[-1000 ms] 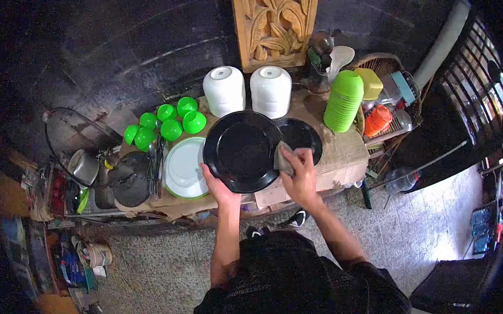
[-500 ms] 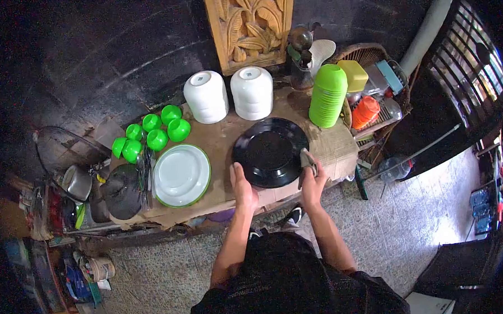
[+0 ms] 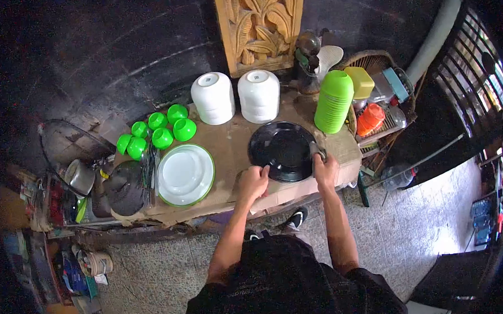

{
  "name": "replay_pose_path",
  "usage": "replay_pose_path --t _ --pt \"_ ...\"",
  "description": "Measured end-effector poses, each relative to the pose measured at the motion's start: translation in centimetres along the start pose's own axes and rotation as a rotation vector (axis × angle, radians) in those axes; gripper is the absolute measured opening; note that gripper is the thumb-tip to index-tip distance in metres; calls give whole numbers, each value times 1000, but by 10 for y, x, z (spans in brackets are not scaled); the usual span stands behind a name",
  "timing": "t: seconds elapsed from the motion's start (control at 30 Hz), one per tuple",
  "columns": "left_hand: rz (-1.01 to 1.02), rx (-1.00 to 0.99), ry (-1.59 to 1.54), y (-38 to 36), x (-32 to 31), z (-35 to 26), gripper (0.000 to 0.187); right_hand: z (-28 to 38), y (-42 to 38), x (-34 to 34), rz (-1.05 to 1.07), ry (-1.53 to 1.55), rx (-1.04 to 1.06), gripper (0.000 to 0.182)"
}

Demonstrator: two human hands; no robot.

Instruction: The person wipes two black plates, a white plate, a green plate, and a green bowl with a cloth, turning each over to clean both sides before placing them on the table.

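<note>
A black plate (image 3: 283, 153) lies on the cardboard-covered counter (image 3: 229, 152). At its lower left rim is my left hand (image 3: 254, 183), fingers curled in and thumb beside the rim; what it holds, if anything, is hidden. My right hand (image 3: 326, 170) is closed on a small greyish cloth (image 3: 317, 150) at the plate's right rim. Left of the black plate sits a stack of white plates (image 3: 185, 174) with a green edge. Behind stand two stacks of upturned white bowls (image 3: 214, 102), (image 3: 259, 100).
Several green cups (image 3: 162, 138) stand upside down at the left, beside cutlery (image 3: 151, 167) and a dark rounded object (image 3: 122, 188). A tall stack of lime-green cups (image 3: 334, 103) is at the right, before a wicker basket (image 3: 370, 56) holding orange cups (image 3: 370, 119). A carved wooden panel (image 3: 262, 27) leans behind.
My left hand has gone from spread fingers to curled ones. The black plate sits slightly farther right, and my right hand with the cloth has stayed at its right rim. The view has shifted a little.
</note>
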State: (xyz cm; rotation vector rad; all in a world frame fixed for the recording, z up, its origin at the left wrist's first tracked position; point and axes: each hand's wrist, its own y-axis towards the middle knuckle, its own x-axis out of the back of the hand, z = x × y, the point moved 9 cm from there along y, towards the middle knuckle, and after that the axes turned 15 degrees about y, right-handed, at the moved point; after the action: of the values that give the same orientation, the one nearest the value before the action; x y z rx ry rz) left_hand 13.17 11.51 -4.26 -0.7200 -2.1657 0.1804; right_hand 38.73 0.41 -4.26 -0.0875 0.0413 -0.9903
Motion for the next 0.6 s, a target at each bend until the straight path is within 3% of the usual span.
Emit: replay_pose_path --t 0.03,0.07,0.13,0.2,0.3,0.37,0.4,0.47,0.53,0.6 --pt "-154 -32 123 1 11 -4 52 -6 9 -8 61 -76 134 25" --pt "-163 -26 121 8 7 2 52 -5 13 -17 121 -150 270 29" --pt "-370 -93 246 20 15 6 47 3 9 -27 171 -181 260 34" --pt "-464 -104 366 21 24 8 43 31 -10 -39 165 -289 507 35" --pt "-418 -83 351 12 40 14 41 38 -21 -53 254 -348 450 41" --pt "-622 -67 219 -17 78 18 37 38 -27 -60 277 -388 492 43" --pt "-631 -52 216 -25 88 22 37 40 -28 -58 264 -431 531 45" --pt "-836 145 83 -53 123 59 37 45 -34 -63 300 -434 552 45" --pt "-1096 181 100 -86 149 97 35 71 -54 -68 262 -309 694 46" --pt "-1299 314 131 -115 164 136 45 82 -67 -90 305 -275 707 47"
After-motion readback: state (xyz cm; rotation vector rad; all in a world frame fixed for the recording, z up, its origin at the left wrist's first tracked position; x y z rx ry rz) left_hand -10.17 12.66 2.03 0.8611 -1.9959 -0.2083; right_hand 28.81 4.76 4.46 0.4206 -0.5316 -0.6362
